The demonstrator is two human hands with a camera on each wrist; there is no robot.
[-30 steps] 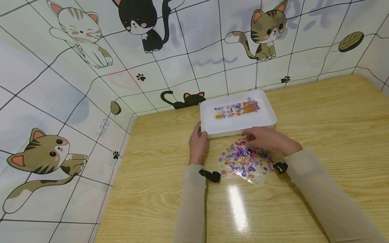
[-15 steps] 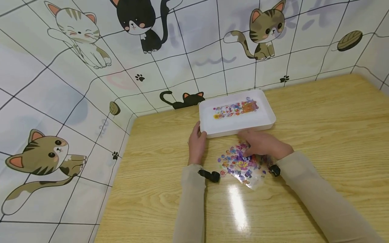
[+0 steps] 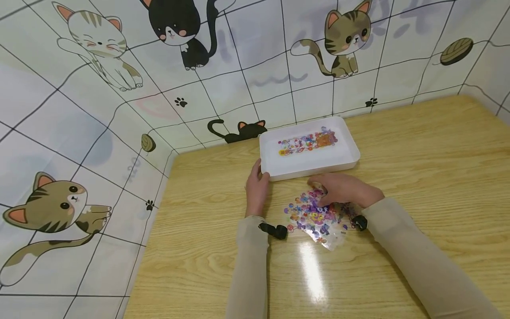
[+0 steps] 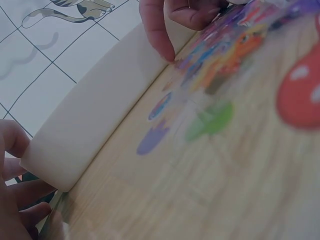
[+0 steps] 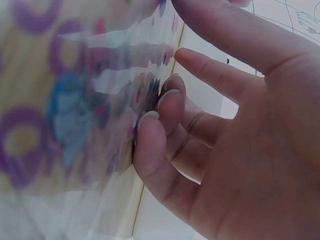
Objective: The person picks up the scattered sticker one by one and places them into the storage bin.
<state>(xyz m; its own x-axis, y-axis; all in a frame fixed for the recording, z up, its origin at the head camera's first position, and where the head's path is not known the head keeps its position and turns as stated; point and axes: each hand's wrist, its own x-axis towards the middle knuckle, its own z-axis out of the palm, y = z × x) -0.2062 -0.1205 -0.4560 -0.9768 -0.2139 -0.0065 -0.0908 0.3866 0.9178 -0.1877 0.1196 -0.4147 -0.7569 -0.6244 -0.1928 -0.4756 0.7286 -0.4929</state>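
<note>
In the head view a shallow white tray (image 3: 311, 166) stands near the wall, with colourful stickers (image 3: 307, 142) in a band across its bottom. My left hand (image 3: 256, 190) grips the tray's near left corner, its fingers (image 4: 37, 192) around the corner in the left wrist view. In front of the tray lies a pile of colourful stickers (image 3: 314, 217) with clear plastic among them. Over its far right part is my right hand (image 3: 344, 189), thumb and index finger spread apart. Bent fingertips (image 5: 150, 130) touch the stickers in the right wrist view; no pinch shows.
The wooden table (image 3: 199, 248) meets a wall (image 3: 271, 84) printed with cats behind and to the left. A black strap (image 3: 274, 230) sits on the left wrist and a black wrist camera (image 3: 360, 223) on the right.
My right hand has shifted left and slightly down, from beside the tray's front wall onto the sticker pile, its fingers spreading. The left hand stays at the tray corner.
</note>
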